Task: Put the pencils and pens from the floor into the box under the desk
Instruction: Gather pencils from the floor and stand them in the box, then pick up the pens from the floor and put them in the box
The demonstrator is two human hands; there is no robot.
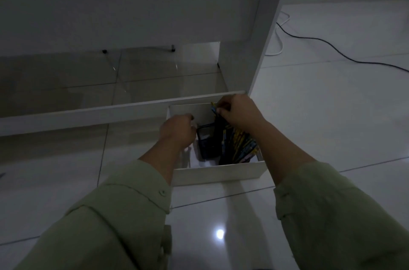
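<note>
The risk I see is a pencil catching on the white box's (218, 173) far wall and flipping onto the floor, since the right hand (238, 116) pinches one pencil (213, 107) high above it. The other pencils (240, 145) lie inside, right of a black mesh holder (207, 143). The left hand (177, 131) hangs curled over the box's left side (holding anything? I cannot tell), both forearms reaching forward beneath the bench (110, 110).

Home study; white desk (261, 26), tiled floor (332, 114)

Glossy tiled floor (309, 128), white box (221, 173) resting on it, two cables (332, 45), possibly loose
</note>
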